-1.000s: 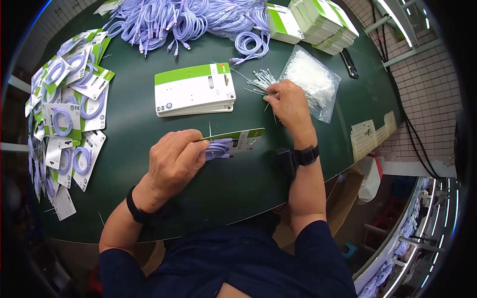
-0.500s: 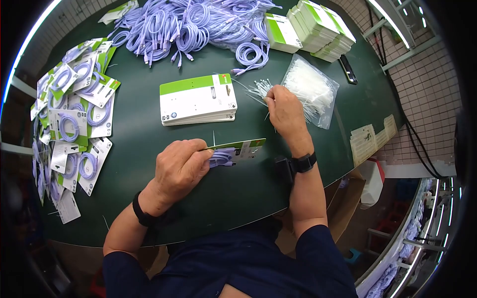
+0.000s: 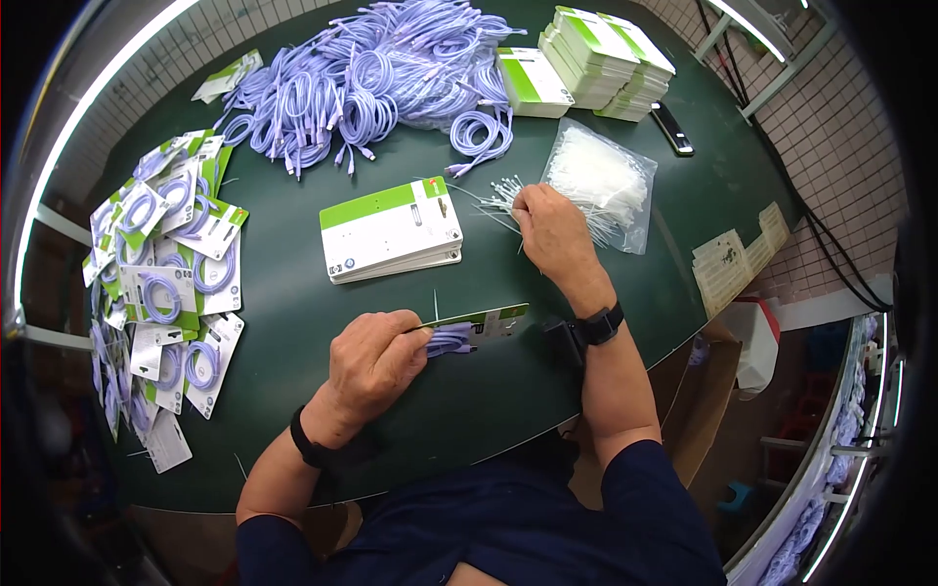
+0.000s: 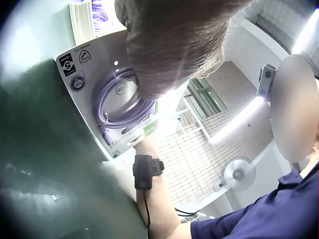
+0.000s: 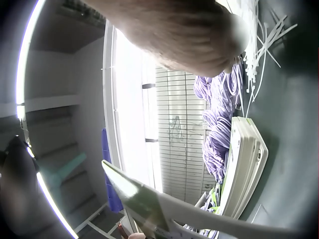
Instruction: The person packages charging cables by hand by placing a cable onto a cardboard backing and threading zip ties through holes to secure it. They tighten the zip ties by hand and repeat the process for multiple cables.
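Note:
My left hand grips one end of a green and white packaging card above the table, tilted nearly edge-on in the head view. A coiled purple cable lies against the card's face; its printing shows in the left wrist view. A thin white cable tie sticks up from the card's far side, close to the left fingers. My right hand has its thumb and forefinger pinched at a loose pile of white cable ties. Its fingertips are partly hidden in the right wrist view.
A clear bag of cable ties lies beyond the right hand. Blank cards are stacked mid-table, with more card stacks at back right. Purple cables heap at the back; carded cables pile at left. A black phone-like object lies right.
The head view has shifted, so the table scene sits lower. My right fingertips have stayed at the cable tie pile, closing together. The left hand still holds the card and cable.

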{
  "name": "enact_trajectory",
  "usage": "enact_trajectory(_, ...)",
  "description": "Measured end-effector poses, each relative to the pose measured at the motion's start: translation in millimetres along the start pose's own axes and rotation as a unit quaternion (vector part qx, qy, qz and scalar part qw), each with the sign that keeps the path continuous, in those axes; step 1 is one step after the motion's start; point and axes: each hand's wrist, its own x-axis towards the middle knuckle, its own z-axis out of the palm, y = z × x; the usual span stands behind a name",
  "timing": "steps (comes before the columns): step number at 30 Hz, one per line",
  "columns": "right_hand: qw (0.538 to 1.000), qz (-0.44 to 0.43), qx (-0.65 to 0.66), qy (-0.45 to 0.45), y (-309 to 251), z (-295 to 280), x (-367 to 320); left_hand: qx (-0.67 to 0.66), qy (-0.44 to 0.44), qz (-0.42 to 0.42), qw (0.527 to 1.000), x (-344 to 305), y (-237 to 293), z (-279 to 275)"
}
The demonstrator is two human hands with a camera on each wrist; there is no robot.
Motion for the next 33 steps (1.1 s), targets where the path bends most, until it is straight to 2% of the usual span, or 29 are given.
enact_trajectory(6,0.997,-0.020,0.047,0.059,-2,2,1,-0.007,-0.002,0.004,1.000,2,0,1)
enact_trajectory(9,0.999,-0.001,-0.017,-0.041,2,2,-2,-0.004,-0.001,0.004,1.000,2,0,1)
enact_trajectory(10,0.999,0.000,-0.016,-0.040,2,3,-3,-0.004,-0.002,0.005,1.000,2,0,0)
enact_trajectory(14,0.999,0.024,0.019,0.011,-4,-1,1,-0.004,0.002,0.008,1.000,2,1,0)
enact_trajectory(17,0.995,-0.043,0.016,0.087,-9,-9,3,-0.007,-0.002,0.010,1.000,2,1,-1)
enact_trajectory(18,0.995,-0.044,0.015,0.087,-10,-12,3,-0.007,-0.001,0.010,1.000,2,1,-1)
enact_trajectory(21,0.997,0.001,0.072,0.025,-11,-22,0,-0.011,-0.002,0.011,1.000,1,1,0)
enact_trajectory(26,0.989,0.040,0.140,0.039,-10,-27,1,-0.013,-0.002,0.013,1.000,2,1,1)
enact_trajectory(29,0.965,0.129,0.228,-0.005,-13,-32,4,-0.015,-0.002,0.013,1.000,0,0,2)
enact_trajectory(30,0.965,0.132,0.228,-0.008,-13,-31,5,-0.017,-0.004,0.011,1.000,-1,-1,2)
enact_trajectory(33,0.957,0.155,0.235,0.070,-9,-28,7,-0.016,-0.006,0.013,1.000,-3,-3,2)
